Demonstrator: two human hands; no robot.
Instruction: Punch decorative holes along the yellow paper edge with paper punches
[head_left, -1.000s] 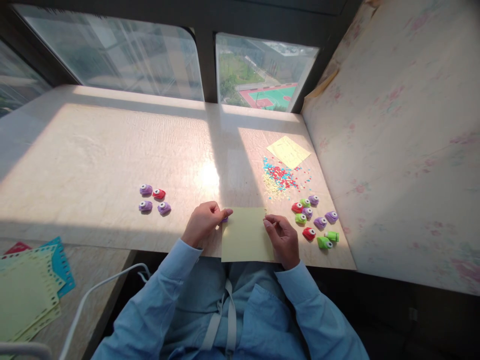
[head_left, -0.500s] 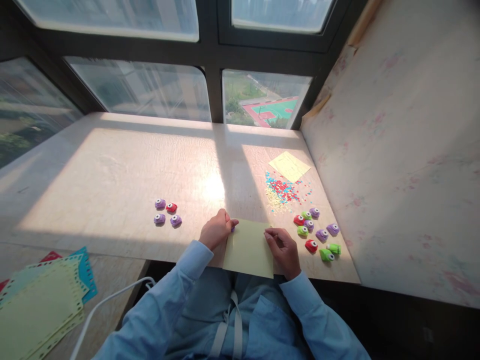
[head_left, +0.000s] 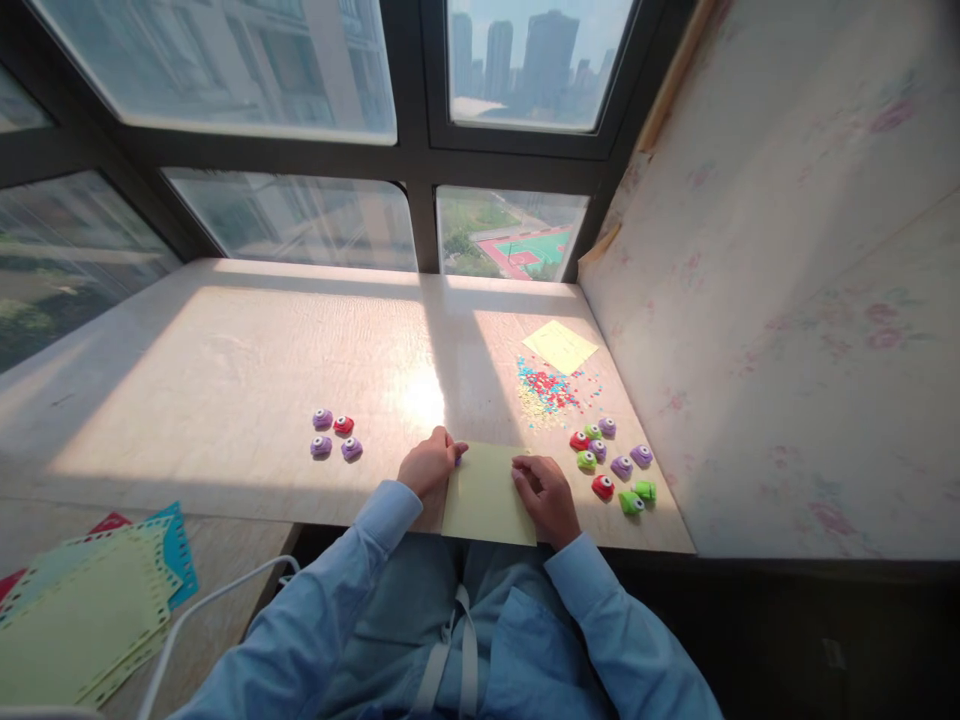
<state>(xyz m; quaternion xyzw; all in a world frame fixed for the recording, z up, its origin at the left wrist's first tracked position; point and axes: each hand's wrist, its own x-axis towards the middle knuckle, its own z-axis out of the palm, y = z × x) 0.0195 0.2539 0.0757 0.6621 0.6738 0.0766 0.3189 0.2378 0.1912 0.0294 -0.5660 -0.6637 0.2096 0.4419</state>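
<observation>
A pale yellow sheet of paper (head_left: 487,500) lies at the table's front edge before me, its near side reaching over my lap. My left hand (head_left: 430,463) is closed at the sheet's upper left edge, around a small purple craft punch (head_left: 458,461) that is mostly hidden by the fingers. On the opposite side, my right hand (head_left: 547,497) pinches the sheet's upper right edge between thumb and fingers. Whether the punch has cut the paper there cannot be seen.
Several one-eyed craft punches (head_left: 622,466) stand at the right, and a smaller group (head_left: 321,446) at the left. Red, blue and yellow paper bits (head_left: 551,388) lie near a yellow sheet (head_left: 561,346). Punched-edge sheets (head_left: 82,620) and a white cable (head_left: 180,630) are lower left.
The camera view has tilted upward, showing more of the windows. Both hands keep their hold at the sheet's edges, with little visible movement.
</observation>
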